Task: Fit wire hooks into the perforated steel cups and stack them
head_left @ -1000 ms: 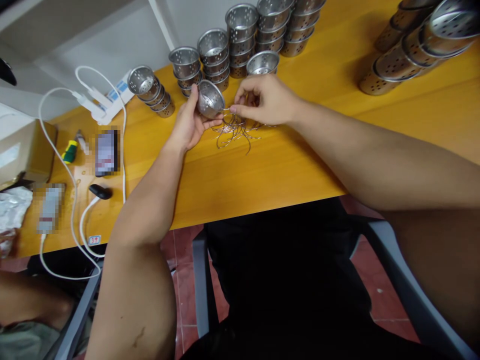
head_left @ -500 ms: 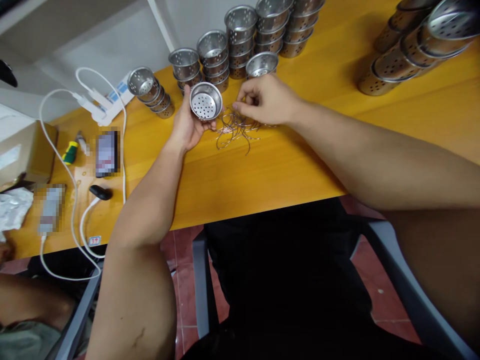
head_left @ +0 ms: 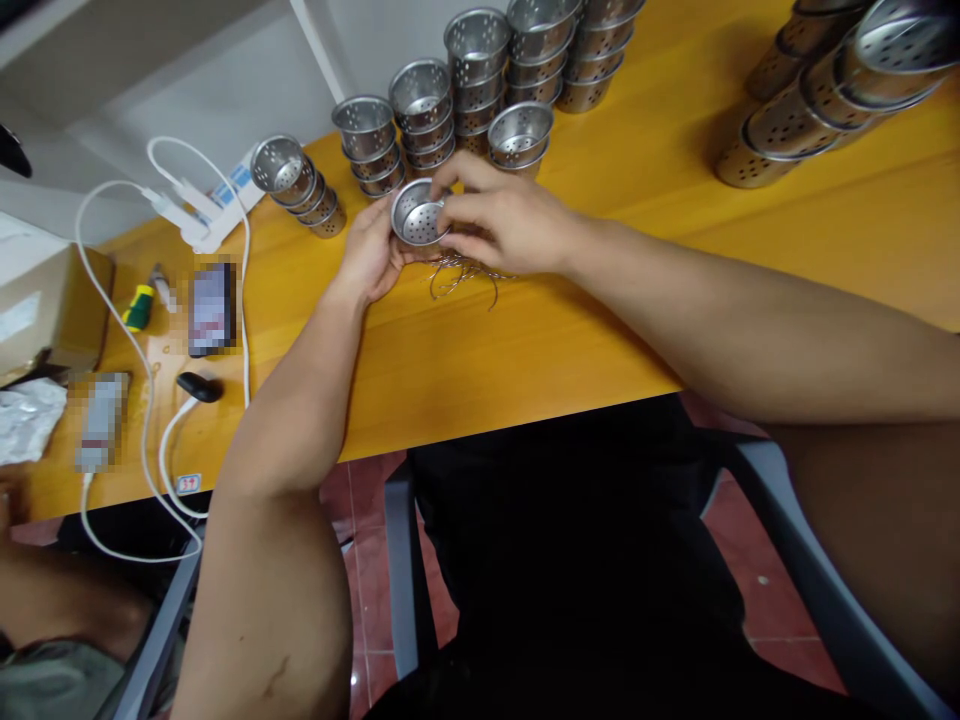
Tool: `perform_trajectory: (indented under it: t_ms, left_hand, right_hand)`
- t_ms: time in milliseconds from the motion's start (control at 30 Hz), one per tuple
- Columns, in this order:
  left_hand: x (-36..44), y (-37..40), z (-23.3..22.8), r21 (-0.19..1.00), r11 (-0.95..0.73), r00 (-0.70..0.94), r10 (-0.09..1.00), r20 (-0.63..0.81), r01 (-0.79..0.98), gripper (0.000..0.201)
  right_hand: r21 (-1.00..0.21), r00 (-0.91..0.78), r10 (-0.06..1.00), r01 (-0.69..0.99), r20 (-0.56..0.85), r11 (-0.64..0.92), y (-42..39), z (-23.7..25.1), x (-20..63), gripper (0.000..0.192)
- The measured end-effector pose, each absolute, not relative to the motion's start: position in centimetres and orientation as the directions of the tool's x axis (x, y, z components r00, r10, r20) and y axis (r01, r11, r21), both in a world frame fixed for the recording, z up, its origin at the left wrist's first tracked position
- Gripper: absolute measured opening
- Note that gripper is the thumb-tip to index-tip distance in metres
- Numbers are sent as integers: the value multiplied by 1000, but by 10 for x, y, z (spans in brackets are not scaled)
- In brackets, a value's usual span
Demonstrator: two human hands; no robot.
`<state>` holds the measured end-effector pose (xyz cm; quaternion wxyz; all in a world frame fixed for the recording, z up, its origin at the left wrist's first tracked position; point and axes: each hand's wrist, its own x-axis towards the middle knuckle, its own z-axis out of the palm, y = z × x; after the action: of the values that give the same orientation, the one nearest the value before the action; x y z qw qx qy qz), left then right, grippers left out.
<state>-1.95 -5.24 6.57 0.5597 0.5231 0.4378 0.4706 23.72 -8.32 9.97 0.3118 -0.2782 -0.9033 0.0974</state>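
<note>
My left hand (head_left: 371,255) holds a small perforated metal cup (head_left: 415,215) from below, its open mouth turned up toward me. My right hand (head_left: 502,215) has its fingers pinched at the cup's right rim; whether a wire is between them I cannot tell. A heap of bent thin metal wires (head_left: 465,275) lies on the yellow table (head_left: 570,330) just under both hands.
Stacks of the same perforated cups (head_left: 420,110) stand behind the hands, one tipped stack (head_left: 296,180) at the left, and large lying stacks (head_left: 832,90) at the far right. On the left lie a white cable (head_left: 150,380), a charger, a phone, a screwdriver (head_left: 139,305).
The cup in my left hand turned from sideways to mouth-up. My right hand left the wire heap and moved left onto the cup's rim.
</note>
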Motion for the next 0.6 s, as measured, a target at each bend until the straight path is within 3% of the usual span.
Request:
perform_trajectory:
  t_ms: [100,200,300,600]
  left_hand:
    - [-21,-55,68,998,18,203,979,-5,-61,54]
    - [-22,-57,71,999,33,202,979,-27,-27,50]
    - [-22,-58,72,999,26,175,984,-22,-20,48]
    - [-19,-61,75,999,19,181,983,-14,-27,51]
  right_hand:
    - [-284,-557,641,595,529,751,-81,111,243,18]
    - [-309,-331,752,761,570,570,-73,122,259,20]
    - [-342,-203,833,842,515,417,-60,125,277,23]
    - [-277,-197,885,902,421,332,-47,118,284,25]
